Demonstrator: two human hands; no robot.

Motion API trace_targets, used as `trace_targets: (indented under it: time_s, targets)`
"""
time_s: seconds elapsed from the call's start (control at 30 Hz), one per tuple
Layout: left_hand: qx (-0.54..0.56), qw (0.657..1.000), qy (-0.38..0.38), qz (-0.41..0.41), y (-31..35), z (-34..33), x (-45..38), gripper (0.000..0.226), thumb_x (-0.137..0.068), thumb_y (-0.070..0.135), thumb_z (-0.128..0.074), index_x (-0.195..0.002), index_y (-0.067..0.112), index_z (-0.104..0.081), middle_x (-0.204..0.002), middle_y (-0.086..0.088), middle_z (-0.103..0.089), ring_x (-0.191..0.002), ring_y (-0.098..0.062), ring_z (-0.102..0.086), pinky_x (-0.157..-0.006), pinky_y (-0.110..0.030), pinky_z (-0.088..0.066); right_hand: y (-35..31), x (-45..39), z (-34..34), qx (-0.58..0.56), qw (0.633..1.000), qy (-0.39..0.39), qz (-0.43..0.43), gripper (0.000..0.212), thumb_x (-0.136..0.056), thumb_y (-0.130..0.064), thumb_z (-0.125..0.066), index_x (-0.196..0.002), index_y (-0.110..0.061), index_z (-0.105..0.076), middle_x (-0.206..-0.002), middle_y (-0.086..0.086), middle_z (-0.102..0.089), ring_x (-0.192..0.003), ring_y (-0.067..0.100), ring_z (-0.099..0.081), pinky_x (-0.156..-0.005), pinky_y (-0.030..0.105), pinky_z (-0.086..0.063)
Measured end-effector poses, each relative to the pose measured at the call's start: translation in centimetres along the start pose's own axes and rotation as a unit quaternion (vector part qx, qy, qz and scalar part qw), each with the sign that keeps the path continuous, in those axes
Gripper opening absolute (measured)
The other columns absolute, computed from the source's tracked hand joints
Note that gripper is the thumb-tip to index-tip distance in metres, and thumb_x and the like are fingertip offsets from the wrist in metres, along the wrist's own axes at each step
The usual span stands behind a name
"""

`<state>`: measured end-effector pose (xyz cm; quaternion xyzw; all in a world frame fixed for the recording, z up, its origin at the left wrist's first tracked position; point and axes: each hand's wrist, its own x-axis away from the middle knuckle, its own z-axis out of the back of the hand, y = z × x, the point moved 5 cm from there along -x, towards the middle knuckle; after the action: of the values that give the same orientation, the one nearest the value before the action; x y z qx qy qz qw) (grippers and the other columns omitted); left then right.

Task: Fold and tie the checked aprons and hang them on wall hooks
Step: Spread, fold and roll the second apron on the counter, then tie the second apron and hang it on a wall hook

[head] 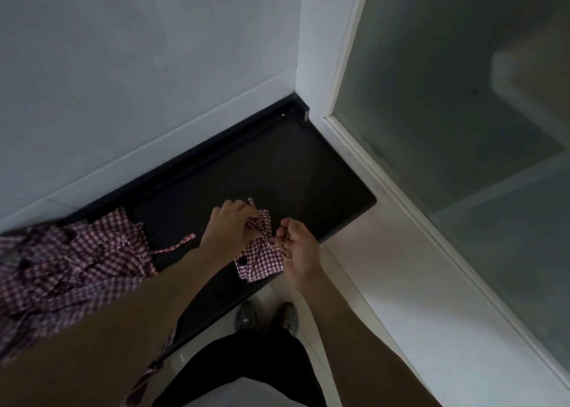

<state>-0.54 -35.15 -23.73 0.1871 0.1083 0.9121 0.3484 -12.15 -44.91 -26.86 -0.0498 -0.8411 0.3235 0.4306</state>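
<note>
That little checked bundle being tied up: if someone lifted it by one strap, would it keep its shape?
Probably only loosely. The folded apron looks like thin, floppy cloth, its edges already sagging on the dark counter. The strap pinched by the right hand seems limp, so the bundle would likely dangle. It looks light and unlikely to roll.

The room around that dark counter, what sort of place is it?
Probably a back corner of a home or a small shop, though I can't be sure. A dark counter runs along a plain pale wall, a frosted glass partition stands beside it, the floor is pale tile, and checked aprons lie heaped there.
</note>
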Motion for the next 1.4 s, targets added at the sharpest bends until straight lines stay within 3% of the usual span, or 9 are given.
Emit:
trace_targets:
  time_s: [0.17, 0.33, 0.43, 0.67, 0.8, 1.0, 1.2, 1.33, 1.4]
  targets:
    - [-0.054, 0.994, -0.093, -0.017, -0.3, -0.1, -0.7, 0.04, -0.091, 0.044, -0.063, -0.127, 0.03, -0.056, -0.124, 0.006, -0.06, -0.121, -0.016, -0.048, -0.105, -0.037, -0.028, 0.9, -0.2, 1.2, -0.052, 0.997, 0.046, -0.042, 0.019, -0.097, -0.018, -0.052, -0.083, -0.011, -0.063, -0.066, 0.0, -0.052, -0.058, 0.013, -0.045, -0.067, 0.03, -0.04]
    - [-0.112, 0.991, -0.074, -0.018, -0.6, 0.8, -0.9, 0.033, -0.097, 0.043, -0.053, -0.126, 0.028, -0.059, -0.119, 0.005, -0.057, -0.116, -0.015, -0.05, -0.105, -0.035, -0.029, 1.1, -0.3, 1.4, -0.16, 0.984, 0.061, -0.054, 0.018, -0.096, -0.012, -0.052, -0.081, -0.007, -0.061, -0.063, 0.003, -0.048, -0.058, 0.016, -0.043, -0.068, 0.035, -0.049]
    - [-0.073, 0.996, -0.056, -0.002, -1.2, 1.1, -1.0, 0.027, -0.098, 0.038, -0.053, -0.118, 0.024, -0.064, -0.115, 0.003, -0.05, -0.109, -0.014, -0.047, -0.102, -0.035, -0.035, 1.1, -0.8, 1.5, -0.202, 0.975, 0.074, -0.052, 0.017, -0.095, -0.009, -0.051, -0.08, -0.007, -0.059, -0.061, 0.002, -0.043, -0.055, 0.015, -0.037, -0.064, 0.033, -0.044]
    - [0.052, 0.988, -0.045, 0.136, -3.2, 0.9, -1.2, 0.004, -0.094, 0.022, -0.062, -0.092, 0.019, -0.06, -0.103, -0.003, -0.053, -0.087, -0.015, -0.056, -0.075, -0.03, -0.046, 1.1, -1.2, -0.5, -0.068, 0.995, 0.052, -0.045, 0.019, -0.095, -0.009, -0.049, -0.078, -0.01, -0.057, -0.062, -0.001, -0.04, -0.053, 0.012, -0.033, -0.06, 0.029, -0.036]
    - [0.088, 0.983, -0.017, 0.162, -4.4, 0.5, -1.0, 0.016, -0.092, 0.017, -0.065, -0.08, 0.021, -0.055, -0.099, -0.003, -0.054, -0.079, -0.01, -0.054, -0.066, -0.023, -0.04, 0.2, -1.4, -1.4, 0.028, 0.998, 0.044, -0.028, 0.024, -0.097, -0.006, -0.044, -0.077, -0.01, -0.058, -0.058, -0.002, -0.041, -0.052, 0.011, -0.035, -0.056, 0.027, -0.034]
    - [0.155, 0.965, -0.049, 0.206, -4.4, 0.7, -0.9, 0.006, -0.091, 0.022, -0.066, -0.087, 0.021, -0.062, -0.103, -0.003, -0.064, -0.09, -0.017, -0.062, -0.085, -0.037, -0.054, -1.1, -1.2, -1.7, 0.051, 0.996, 0.048, -0.046, 0.024, -0.099, -0.007, -0.045, -0.081, -0.009, -0.061, -0.062, -0.001, -0.045, -0.055, 0.011, -0.039, -0.058, 0.027, -0.038]
    - [0.224, 0.959, 0.092, 0.146, 0.0, 4.9, 0.4, 0.016, -0.09, 0.03, -0.067, -0.095, 0.019, -0.056, -0.093, 0.007, -0.053, -0.079, -0.01, -0.057, -0.07, -0.028, -0.05, -5.4, 0.7, -5.0, -0.097, 0.995, -0.005, -0.013, 0.025, -0.104, -0.015, -0.041, -0.082, -0.011, -0.053, -0.062, -0.001, -0.04, -0.051, 0.011, -0.031, -0.053, 0.028, -0.031]
    - [0.286, 0.956, 0.018, 0.053, 2.9, 6.5, 0.7, 0.01, -0.091, 0.02, -0.065, -0.1, 0.018, -0.063, -0.092, 0.005, -0.064, -0.085, -0.013, -0.063, -0.076, -0.026, -0.053, -10.3, 2.6, -9.3, -0.115, 0.992, -0.029, 0.032, 0.019, -0.101, -0.014, -0.045, -0.086, -0.013, -0.056, -0.064, 0.0, -0.047, -0.053, 0.013, -0.04, -0.055, 0.027, -0.035]
    - [0.302, 0.952, 0.045, 0.011, 3.7, 9.0, 0.7, 0.018, -0.089, 0.02, -0.067, -0.106, 0.021, -0.062, -0.099, 0.004, -0.064, -0.087, -0.009, -0.063, -0.08, -0.026, -0.053, -13.3, 4.3, -11.8, -0.113, 0.991, -0.033, 0.06, 0.015, -0.099, -0.011, -0.051, -0.088, -0.01, -0.06, -0.066, 0.003, -0.054, -0.057, 0.015, -0.048, -0.056, 0.027, -0.041]
